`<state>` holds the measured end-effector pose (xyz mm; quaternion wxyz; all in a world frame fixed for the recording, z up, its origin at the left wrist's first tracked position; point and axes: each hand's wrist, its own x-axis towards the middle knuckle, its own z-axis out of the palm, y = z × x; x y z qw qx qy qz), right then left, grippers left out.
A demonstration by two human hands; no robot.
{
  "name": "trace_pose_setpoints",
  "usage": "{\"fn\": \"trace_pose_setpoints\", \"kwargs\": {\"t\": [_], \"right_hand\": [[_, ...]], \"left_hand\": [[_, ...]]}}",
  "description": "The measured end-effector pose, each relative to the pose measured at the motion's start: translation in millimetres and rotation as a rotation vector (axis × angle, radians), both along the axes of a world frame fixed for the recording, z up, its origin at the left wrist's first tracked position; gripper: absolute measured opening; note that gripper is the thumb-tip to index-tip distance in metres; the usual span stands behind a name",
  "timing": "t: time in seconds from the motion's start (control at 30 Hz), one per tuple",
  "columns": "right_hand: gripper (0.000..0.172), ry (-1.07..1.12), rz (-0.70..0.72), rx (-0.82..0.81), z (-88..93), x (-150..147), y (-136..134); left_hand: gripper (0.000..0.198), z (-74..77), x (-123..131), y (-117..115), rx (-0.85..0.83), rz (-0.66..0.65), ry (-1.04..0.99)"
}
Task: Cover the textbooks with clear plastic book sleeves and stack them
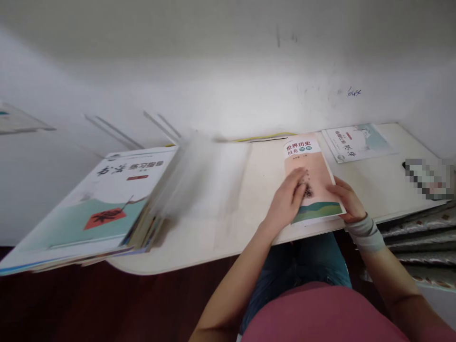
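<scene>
Loose hold could drop the booklet [322, 178]

The salmon-covered booklet lies under the fingers of the left hand [285, 202], spread on its cover, while those of the right hand [347, 197] clamp its right edge. If that clamp eased, it could slip over the front of the desk [213, 244], close below the fingers. Well left of them, the stack of books [124, 204] looks uneven — a knock might slide it. The right fingertips are hidden beneath the booklet; left of the fingers a pale smear [210, 175] defies reading, and right of them a pixelated object [429, 179] is masked.
</scene>
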<state>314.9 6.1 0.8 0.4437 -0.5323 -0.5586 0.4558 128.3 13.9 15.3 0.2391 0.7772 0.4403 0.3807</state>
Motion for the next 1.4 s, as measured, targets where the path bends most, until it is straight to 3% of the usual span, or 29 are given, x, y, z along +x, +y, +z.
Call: {"fn": "trace_pose_setpoints", "kwargs": {"t": [0.07, 0.13, 0.27, 0.33, 0.5, 0.77, 0.93, 1.07, 1.23, 1.3, 1.4], "right_hand": [[0.05, 0.17, 0.005, -0.083, -4.1, 26, -1], [0.051, 0.293, -0.018, -0.17, -10.7, 52, 1], [0.047, 0.239, -0.111, -0.21, -26.4, 95, 9], [0.047, 0.123, -0.145, -0.168, -34.5, 108, 12], [0.05, -0.267, -0.25, 0.114, -51.9, 111, 10], [0.05, -0.487, -0.159, 0.169, -60.5, 95, 3], [0.05, -0.505, -0.135, 0.197, -55.7, 93, 0], [0.048, -0.564, -0.133, 0.243, -34.7, 84, -5], [0.046, -0.418, 0.083, 0.315, -6.6, 56, -10], [0.047, -0.38, 0.15, 0.392, -6.6, 41, -12], [0.054, -0.372, 0.121, 0.5, -20.1, 20, -19]], "left_hand": [[0.048, -29.6, -14, 3, -0.045, 0.116, 0.041], [0.054, -54.9, -27, 4, -0.131, 0.128, 0.139], [0.064, -80.7, -33, -4, -0.115, 0.062, 0.289], [0.067, -83.9, -29, -7, -0.051, 0.038, 0.353], [0.067, -86.4, -23, -9, 0.075, 0.03, 0.518], [0.067, -88.0, -24, -11, 0.16, 0.071, 0.642], [0.065, -88.3, -24, -12, 0.193, 0.082, 0.651], [0.063, -87.2, -23, -10, 0.179, 0.062, 0.627], [0.062, -84.9, -24, -11, 0.094, 0.138, 0.475], [0.056, -86.2, -26, -13, 0.06, 0.204, 0.402], [0.041, -91.1, -31, -14, 0.063, 0.249, 0.339]]}}
